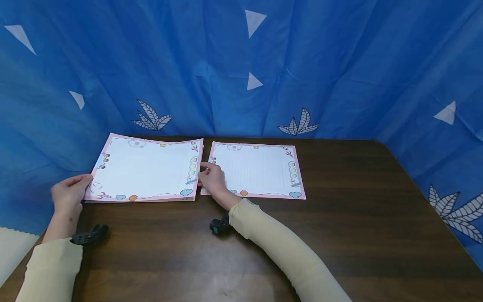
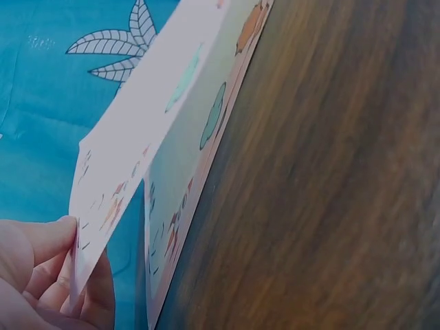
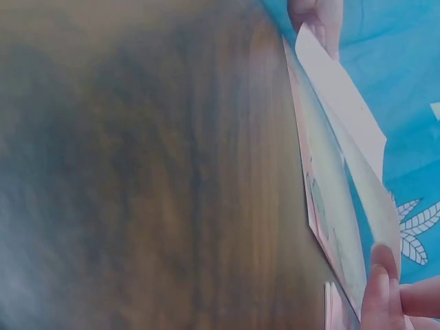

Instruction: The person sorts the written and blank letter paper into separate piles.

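Note:
A sheet of white paper [image 1: 143, 170] with a pink border and small cartoon pictures is held up between both hands. My left hand [image 1: 69, 193] pinches its left edge, thumb on top and fingers beneath in the left wrist view. At the opposite edge, my right hand [image 1: 214, 180] pinches the sheet between thumb and fingers. Below the raised sheet lies matching paper [image 2: 175, 199] on the table, with a gap visible between them. To the right, a second pile of the same bordered paper [image 1: 256, 172] lies flat, its left edge partly behind my right hand.
The dark wooden table [image 1: 339, 218] extends to the right and toward me. A blue curtain [image 1: 324, 54] with white triangles and leaf drawings hangs behind it and along both sides. Black wrist cameras sit by each sleeve, one [image 1: 220, 225] close above the tabletop.

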A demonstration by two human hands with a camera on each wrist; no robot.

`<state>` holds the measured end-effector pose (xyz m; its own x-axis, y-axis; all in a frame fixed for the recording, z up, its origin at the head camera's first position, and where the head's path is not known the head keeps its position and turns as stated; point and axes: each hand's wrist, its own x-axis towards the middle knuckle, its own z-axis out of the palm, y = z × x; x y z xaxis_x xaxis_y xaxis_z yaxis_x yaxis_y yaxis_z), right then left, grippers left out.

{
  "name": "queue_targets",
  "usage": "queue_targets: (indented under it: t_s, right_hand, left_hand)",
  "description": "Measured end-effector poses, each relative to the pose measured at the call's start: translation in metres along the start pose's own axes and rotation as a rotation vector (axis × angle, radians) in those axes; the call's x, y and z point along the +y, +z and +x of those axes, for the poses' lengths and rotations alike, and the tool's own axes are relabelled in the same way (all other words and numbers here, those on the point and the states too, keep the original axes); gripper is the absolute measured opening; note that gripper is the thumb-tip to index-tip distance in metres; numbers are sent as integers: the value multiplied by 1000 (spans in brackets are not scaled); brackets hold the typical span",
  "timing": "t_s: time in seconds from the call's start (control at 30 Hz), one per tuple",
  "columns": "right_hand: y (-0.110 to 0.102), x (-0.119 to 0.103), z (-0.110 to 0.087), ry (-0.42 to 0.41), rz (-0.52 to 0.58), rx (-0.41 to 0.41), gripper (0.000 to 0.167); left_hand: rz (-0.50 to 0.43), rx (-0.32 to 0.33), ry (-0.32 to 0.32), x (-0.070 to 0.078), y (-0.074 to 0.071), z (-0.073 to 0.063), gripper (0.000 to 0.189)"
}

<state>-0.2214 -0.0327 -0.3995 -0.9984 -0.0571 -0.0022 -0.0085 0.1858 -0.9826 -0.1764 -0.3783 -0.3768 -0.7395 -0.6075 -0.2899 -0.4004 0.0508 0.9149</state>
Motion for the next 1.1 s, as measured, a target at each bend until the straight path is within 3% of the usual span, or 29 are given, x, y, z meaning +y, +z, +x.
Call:
queue_targets:
  t_s: [0.17, 0.47, 0.7, 0.83, 0.93, 1.1]
  right_hand:
    - [0, 1, 4, 16, -31, -20, 32]
    - [4, 0, 7, 51, -31, -58, 33]
    - [3, -4, 9, 91, -114, -108, 33]
    - [2, -10, 10, 112, -143, -157, 23]
    - [0, -14, 11, 108, -174, -195, 16]
    - [-4, -17, 13, 64, -270, -261, 24]
  left_hand:
    - [53, -1, -1, 0, 3, -1, 73]
    - [36, 30, 3, -6, 2, 2, 66]
    - [186, 14, 72, -7, 2, 2, 60]
    - [260, 11, 105, -6, 3, 2, 56]
    - [278, 15, 116, -6, 4, 3, 53]
    - [298, 7, 132, -6, 5, 4, 50]
